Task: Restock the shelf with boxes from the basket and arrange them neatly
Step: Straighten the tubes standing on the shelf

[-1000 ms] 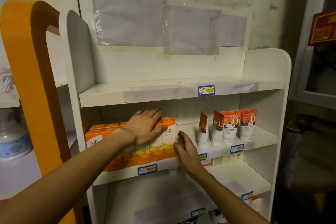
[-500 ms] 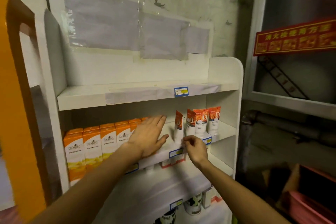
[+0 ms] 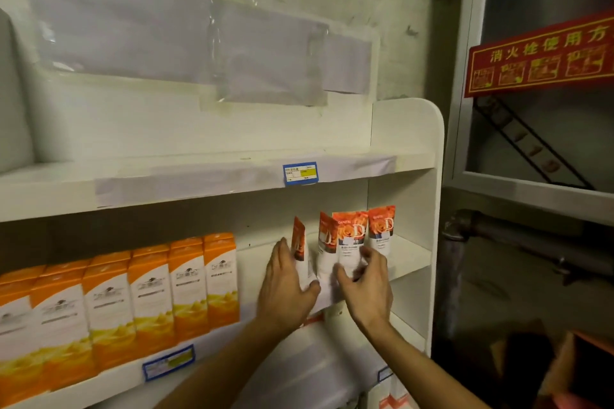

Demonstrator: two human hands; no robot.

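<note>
1. My left hand point(image 3: 287, 289) is at the middle shelf point(image 3: 408, 262), fingers nearly straight and held together, thumb hooked out to the right. The palm lies against the leftmost tube point(image 3: 299, 254), with the thumb at the tube's white foot.
2. My right hand point(image 3: 365, 285) is just beside it, fingers curled round the lower part of the third tube point(image 3: 350, 244); the fingertips are blurred, so I cannot tell how tight the grip is.
3. The two hands are close together but not touching, with the second tube point(image 3: 326, 247) between them.
4. The fourth tube point(image 3: 382, 229) stands free at the right end of the row, just beside the third one.
5. All four tubes stand upright, long axis vertical, orange crimped ends up and white ends down. The two on the left are turned edge-on to me; the two on the right show their printed faces.
6. The orange and white boxes point(image 3: 186, 285) fill the left part of the same shelf, upright in a tight row, faces forward, long axis vertical. A bare gap of shelf separates them from the tubes.
7. Blue price tags point(image 3: 300, 173) sit on the shelf edges, and the top shelf point(image 3: 66, 189) carries taped paper.
8. A red sign point(image 3: 541, 56) hangs on the cabinet to the right.
</note>
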